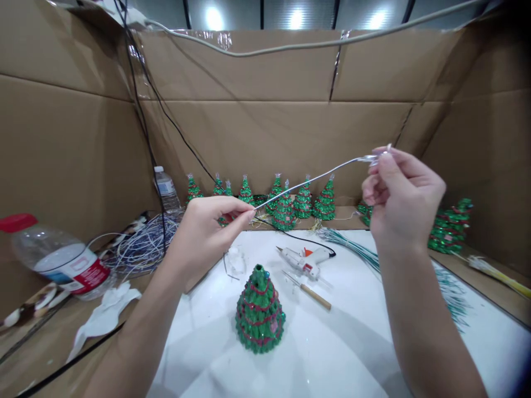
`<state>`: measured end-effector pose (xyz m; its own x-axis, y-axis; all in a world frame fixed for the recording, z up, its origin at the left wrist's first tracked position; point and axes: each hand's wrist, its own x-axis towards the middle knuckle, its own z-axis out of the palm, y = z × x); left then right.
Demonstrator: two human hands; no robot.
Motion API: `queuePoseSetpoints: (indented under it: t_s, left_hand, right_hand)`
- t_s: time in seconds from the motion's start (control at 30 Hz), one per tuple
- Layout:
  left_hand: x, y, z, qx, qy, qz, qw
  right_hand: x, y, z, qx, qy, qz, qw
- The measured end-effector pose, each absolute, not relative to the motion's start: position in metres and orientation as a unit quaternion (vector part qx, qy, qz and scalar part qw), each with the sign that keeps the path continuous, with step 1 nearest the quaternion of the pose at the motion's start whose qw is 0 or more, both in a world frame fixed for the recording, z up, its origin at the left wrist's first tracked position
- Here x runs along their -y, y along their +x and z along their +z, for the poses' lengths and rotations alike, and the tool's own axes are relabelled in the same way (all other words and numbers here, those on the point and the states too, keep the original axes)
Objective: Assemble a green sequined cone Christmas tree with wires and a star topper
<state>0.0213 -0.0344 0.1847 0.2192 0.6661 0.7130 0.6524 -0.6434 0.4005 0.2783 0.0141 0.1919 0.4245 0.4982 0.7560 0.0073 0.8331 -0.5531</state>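
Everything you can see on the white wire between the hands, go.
The wire is thin, whitish, smooth-looking, possibly plastic-coated. It hangs clear of the table in a gentle curve, rising from the left hand's pinch to the right hand, which grips a shiny clear piece at that end. The other end isn't discernible.

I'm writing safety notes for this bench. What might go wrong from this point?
1. The pale wire spans the left hand and right hand; a hard pull might loosen the clear piece at its end.
2. The wooden-handled awl-like tool lies uncovered near the green Christmas tree figurine; a careless reach could cause a prick.
3. The corded glue gun lies nearby; if hot, which the picture cannot show, it could burn.
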Motion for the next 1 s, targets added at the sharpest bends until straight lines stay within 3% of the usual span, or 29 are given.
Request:
queuePoseSetpoints:
  t_s: [0.3, 0.47, 0.6, 0.9, 1.0]
  left_hand:
    - [0.028, 0.012, 0.184, -0.427, 0.779, 0.459, 0.002]
    - [0.023, 0.012, 0.182, -0.417, 0.768, 0.469, 0.128]
    - [0.021, 0.014, 0.181, -0.415, 0.755, 0.467, 0.201]
    - [0.023, 0.030, 0.175, -0.429, 0.759, 0.436, 0.222]
    - [0.024, 0.033, 0.176, -0.427, 0.772, 0.426, 0.198]
  right_hand:
    - [-0.046, 0.316, 0.194, 0.347, -0.258, 0.159, 0.888]
    - [-0.042, 0.320, 0.197, 0.306, -0.222, 0.261, 0.888]
    - [-0.022, 0.313, 0.205, 0.345, -0.198, 0.374, 0.838]
    - [0.006, 0.263, 0.200, 0.471, -0.215, 0.506, 0.690]
    - [0.001, 0.250, 0.190, 0.549, -0.210, 0.546, 0.597]
